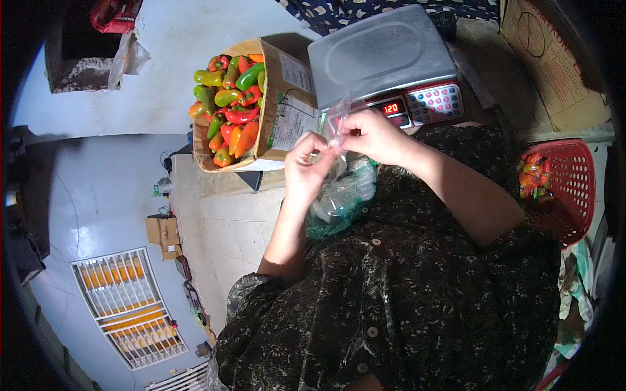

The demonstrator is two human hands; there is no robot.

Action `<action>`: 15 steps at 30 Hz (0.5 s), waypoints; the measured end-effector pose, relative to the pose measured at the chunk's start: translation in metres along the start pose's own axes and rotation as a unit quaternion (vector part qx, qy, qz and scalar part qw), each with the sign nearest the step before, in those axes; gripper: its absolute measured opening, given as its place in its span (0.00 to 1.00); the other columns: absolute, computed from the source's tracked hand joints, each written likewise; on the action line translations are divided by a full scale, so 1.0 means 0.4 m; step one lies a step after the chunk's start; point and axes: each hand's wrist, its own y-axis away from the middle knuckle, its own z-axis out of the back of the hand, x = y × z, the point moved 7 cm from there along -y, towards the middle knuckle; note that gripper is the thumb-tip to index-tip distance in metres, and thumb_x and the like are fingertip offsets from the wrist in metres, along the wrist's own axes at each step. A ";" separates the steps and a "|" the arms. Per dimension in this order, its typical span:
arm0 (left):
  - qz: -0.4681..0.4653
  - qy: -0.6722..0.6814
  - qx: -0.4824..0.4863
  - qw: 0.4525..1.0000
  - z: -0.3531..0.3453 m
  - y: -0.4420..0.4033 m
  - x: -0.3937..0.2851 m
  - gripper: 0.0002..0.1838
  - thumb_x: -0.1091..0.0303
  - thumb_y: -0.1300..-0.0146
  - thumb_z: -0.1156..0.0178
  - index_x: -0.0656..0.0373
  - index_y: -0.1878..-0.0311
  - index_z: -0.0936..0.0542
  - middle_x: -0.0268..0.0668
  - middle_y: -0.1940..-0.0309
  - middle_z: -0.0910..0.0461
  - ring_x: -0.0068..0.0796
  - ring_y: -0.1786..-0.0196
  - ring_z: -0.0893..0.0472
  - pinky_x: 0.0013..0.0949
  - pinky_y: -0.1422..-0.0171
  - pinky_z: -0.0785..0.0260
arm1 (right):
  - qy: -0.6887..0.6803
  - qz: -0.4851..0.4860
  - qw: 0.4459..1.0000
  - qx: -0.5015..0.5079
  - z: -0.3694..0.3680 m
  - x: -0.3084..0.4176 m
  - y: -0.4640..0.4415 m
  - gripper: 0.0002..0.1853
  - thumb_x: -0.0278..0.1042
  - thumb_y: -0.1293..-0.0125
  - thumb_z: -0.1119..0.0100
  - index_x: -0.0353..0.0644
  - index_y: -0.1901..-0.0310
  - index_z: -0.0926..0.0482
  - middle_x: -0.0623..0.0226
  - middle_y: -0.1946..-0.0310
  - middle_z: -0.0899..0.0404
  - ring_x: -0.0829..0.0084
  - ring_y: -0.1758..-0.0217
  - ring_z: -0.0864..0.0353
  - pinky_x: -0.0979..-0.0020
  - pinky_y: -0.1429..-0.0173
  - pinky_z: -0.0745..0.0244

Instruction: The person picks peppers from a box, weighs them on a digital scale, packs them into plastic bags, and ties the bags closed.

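Note:
Pinched between my two hands is a clear plastic bag [339, 120], its thin film standing up between the fingertips. My left hand [305, 164] is closed on its lower left side. From the right, my right hand [375, 135] grips the film with thumb and forefinger. Under the hands, by my lap, lie more clear plastic bags [345, 194] with green film around them. Just beyond the hands is a weighing scale [385, 55] with a bare metal pan, its red display reading 1.20. Whether the held bag contains anything I cannot tell.
A cardboard box [277, 98] full of red, green and orange peppers [228, 107] stands left of the scale. On the right, a red perforated basket [577, 189] holds bagged peppers [535, 173]. Behind it leans a large cardboard box [548, 62]. A barred window [130, 303] is at the far left.

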 end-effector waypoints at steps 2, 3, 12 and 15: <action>0.086 0.143 -0.077 0.983 0.047 0.001 0.025 0.12 0.78 0.43 0.36 0.57 0.76 0.29 0.24 0.77 0.30 0.14 0.70 0.33 0.21 0.62 0.39 | 0.041 -0.010 0.999 -0.016 0.028 -0.003 -0.009 0.09 0.32 0.42 0.38 0.36 0.74 0.22 0.60 0.82 0.23 0.75 0.78 0.26 0.68 0.71 0.32; 0.078 0.141 -0.122 0.979 0.085 -0.010 0.017 0.13 0.78 0.41 0.38 0.55 0.77 0.30 0.24 0.77 0.30 0.13 0.70 0.34 0.21 0.62 0.40 | 0.061 -0.025 0.997 -0.040 0.043 -0.030 -0.013 0.10 0.32 0.41 0.39 0.36 0.76 0.23 0.61 0.82 0.23 0.77 0.78 0.27 0.68 0.72 0.34; 0.100 0.194 -0.084 0.972 0.073 -0.009 0.046 0.21 0.80 0.43 0.38 0.56 0.49 0.32 0.29 0.60 0.26 0.20 0.55 0.27 0.25 0.48 0.34 | -0.141 -0.031 0.989 -0.019 0.044 -0.015 -0.020 0.16 0.20 0.42 0.42 0.38 0.83 0.37 0.71 0.72 0.25 0.85 0.69 0.32 0.78 0.62 0.34; 0.160 0.255 -0.031 0.953 -0.008 0.002 0.046 0.33 0.81 0.46 0.36 0.58 0.38 0.39 0.30 0.59 0.25 0.23 0.54 0.26 0.28 0.45 0.32 | -0.200 -0.022 0.979 0.020 -0.007 -0.031 -0.007 0.07 0.26 0.42 0.37 0.36 0.69 0.27 0.69 0.69 0.22 0.83 0.65 0.27 0.76 0.60 0.31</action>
